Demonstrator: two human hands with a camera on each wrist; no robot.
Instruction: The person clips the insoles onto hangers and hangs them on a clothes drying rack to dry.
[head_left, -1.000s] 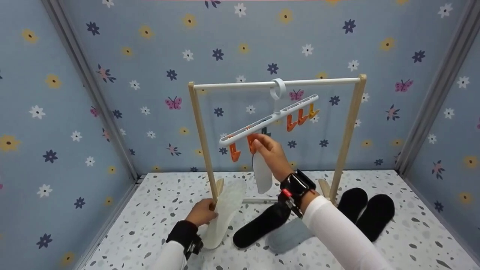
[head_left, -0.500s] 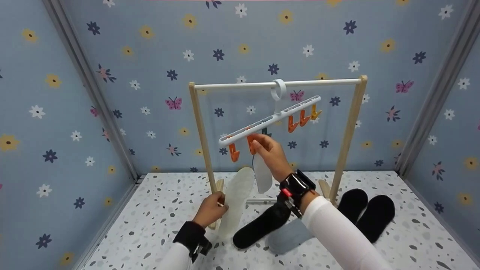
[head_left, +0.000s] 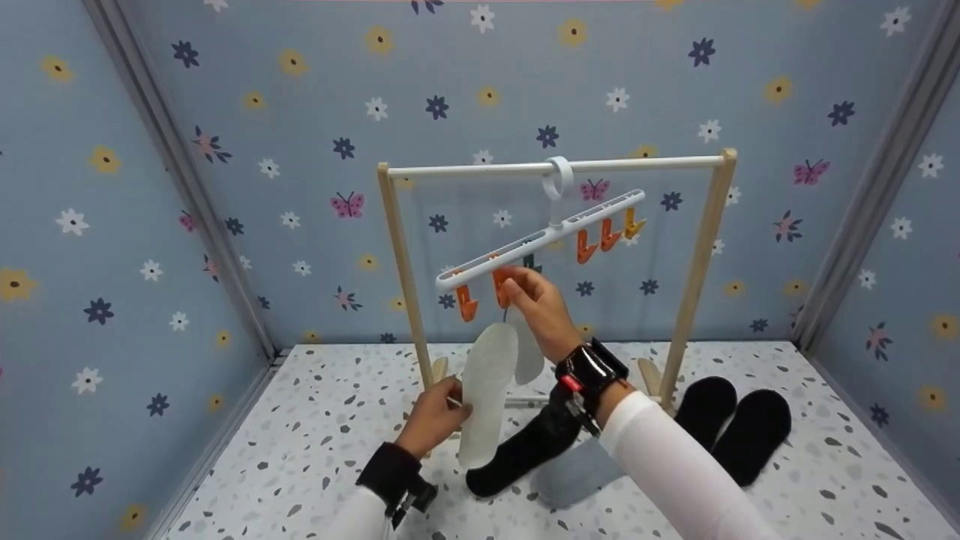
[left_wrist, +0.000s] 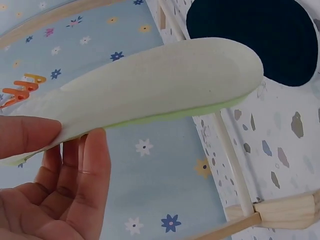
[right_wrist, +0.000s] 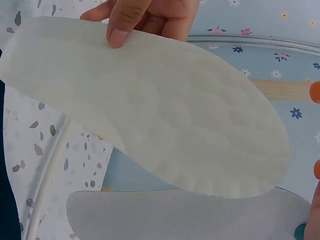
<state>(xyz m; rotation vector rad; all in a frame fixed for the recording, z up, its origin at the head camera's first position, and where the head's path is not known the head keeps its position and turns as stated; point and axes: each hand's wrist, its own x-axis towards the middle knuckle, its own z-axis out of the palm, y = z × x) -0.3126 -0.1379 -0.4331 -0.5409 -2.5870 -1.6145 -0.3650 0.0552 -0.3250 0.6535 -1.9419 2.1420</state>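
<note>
My left hand [head_left: 435, 416] pinches a pale greenish-white insole [head_left: 489, 397] by its side edge, thumb on one face and fingers on the other. Its upper end stands just below my right hand [head_left: 546, 311]. That hand pinches an orange clip [head_left: 500, 289] under the white hanger [head_left: 540, 240]. Behind the pale insole hangs a light grey insole [head_left: 529, 352], partly covered by it in the head view. In the right wrist view a green clip [right_wrist: 300, 231] is at the end of the grey insole [right_wrist: 190, 215].
The hanger hooks over the rod of a wooden-post rack [head_left: 472, 172]. More orange clips [head_left: 585, 247] and a yellow clip [head_left: 632, 225] hang on it. Below lie a black insole [head_left: 517, 457], a grey-blue insole [head_left: 577, 476] and two black insoles [head_left: 752, 435] on the speckled table [head_left: 300, 450].
My left hand has lifted the pale insole up and to the right, close to the clip. My right hand keeps its grip on the orange clip, almost unmoved.
</note>
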